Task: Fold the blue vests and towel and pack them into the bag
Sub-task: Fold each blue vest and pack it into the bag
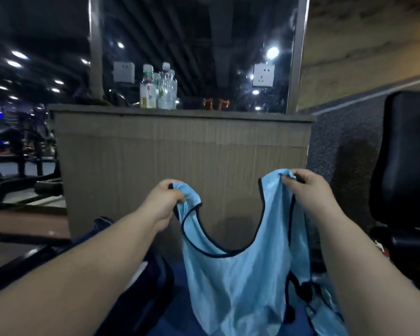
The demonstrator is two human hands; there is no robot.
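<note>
One light blue vest point(233, 287) hangs at six o'clock. The left hand point(163, 202) and the right hand point(308, 190) each hold a shoulder strap, fingers clamped on the cloth. At twelve o'clock, several bottles point(158, 93) stand on a counter point(180, 141); their labels are too blurred to read.

No text can be read here. The bottles point(155, 90) on the ledge point(228, 116), far above where the left hand point(164, 202) grips the blue vest point(233, 282), carry green, red and yellow labels, but their print is too blurred. The orange glowing marks point(216, 104), far above the gap between this grip and the right hand point(310, 190), form no clear letters or numbers.
</note>
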